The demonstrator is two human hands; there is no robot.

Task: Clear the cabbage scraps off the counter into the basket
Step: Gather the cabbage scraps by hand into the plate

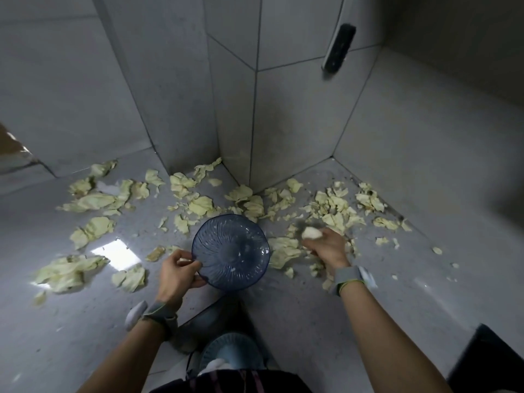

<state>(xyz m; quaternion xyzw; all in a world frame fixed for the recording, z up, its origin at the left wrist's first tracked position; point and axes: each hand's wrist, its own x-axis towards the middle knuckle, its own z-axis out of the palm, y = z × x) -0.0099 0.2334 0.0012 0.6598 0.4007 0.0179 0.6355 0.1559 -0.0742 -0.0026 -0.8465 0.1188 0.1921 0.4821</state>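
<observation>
On counter, left hand grips basket; blurred right hand holds scrap.

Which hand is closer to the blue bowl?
Left. The left hand has its grip on the rim of the blue bowl. The right hand is off to the bowl's right, pinching a cabbage scrap.

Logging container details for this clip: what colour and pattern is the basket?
Translucent blue basket with fine ribs swirling out from its centre; the head view shows it.
</observation>
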